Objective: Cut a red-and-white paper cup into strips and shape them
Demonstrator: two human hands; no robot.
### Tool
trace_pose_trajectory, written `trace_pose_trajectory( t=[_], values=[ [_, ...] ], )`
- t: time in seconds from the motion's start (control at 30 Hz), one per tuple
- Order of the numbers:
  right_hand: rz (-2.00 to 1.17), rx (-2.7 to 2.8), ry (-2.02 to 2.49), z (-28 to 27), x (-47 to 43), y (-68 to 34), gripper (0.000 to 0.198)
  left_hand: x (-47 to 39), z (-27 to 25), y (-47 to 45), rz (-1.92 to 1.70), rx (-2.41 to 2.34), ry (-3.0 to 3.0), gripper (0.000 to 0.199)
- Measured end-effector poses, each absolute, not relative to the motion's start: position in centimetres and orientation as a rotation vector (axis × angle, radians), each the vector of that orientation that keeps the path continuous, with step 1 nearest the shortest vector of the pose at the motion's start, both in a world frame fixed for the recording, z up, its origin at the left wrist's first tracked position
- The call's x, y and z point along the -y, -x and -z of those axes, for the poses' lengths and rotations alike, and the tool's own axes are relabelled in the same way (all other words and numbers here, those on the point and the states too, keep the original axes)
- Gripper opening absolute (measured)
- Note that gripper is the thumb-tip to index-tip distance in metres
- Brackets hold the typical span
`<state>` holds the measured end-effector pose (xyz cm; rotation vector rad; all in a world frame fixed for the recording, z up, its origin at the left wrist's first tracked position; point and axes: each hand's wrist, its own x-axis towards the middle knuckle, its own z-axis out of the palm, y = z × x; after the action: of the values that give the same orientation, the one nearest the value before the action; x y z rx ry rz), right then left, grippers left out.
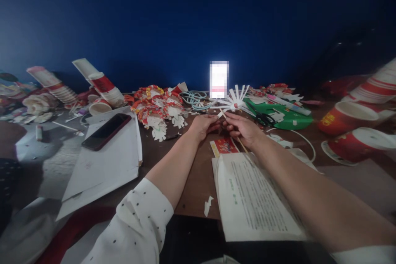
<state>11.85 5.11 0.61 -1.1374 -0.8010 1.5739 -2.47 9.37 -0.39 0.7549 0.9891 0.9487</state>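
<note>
Above the table's middle, my left hand [202,127] is closed, its fingertips pinching a small white paper piece [220,114]. My right hand [243,128] is closed around a thin wooden stick [242,145], whose upper tip meets the paper between both hands. The stick's lower end passes behind my right forearm. Just beyond my fingers lies a white paper cup cut into spread strips [238,98]. Beneath my hands is a red printed card [227,145], touching the top of an open booklet [256,198].
A phone [107,131] rests on white papers [102,169] at left. Cut red-and-white paper pieces [157,103] are heaped behind. Scissors [262,116] lie on a green sheet [293,120]. Red paper cups [349,117] stand and lie at right; stacked cups [105,88] lean at back left.
</note>
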Motion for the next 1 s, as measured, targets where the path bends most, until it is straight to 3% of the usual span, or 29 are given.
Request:
trace_pose_trajectory(
  t=[0.2, 0.47, 1.0],
  values=[
    [-1.517, 0.967, 1.3, -0.05, -4.9, -12.04, 0.042, -9.07, -0.03, 2.33, -0.937, -1.022, -0.803, 0.016],
    [-1.278, 1.201, 1.474, -0.29, -4.76, -12.22, 0.041, -9.0, -0.53, 2.56, -0.899, -0.974, -0.73, 0.019],
    [-1.35, 1.223, 1.322, 0.05, -4.65, -12.24, 0.042, -8.89, -0.06, 2.77, -0.967, -0.918, -0.728, 0.013]
  ],
)
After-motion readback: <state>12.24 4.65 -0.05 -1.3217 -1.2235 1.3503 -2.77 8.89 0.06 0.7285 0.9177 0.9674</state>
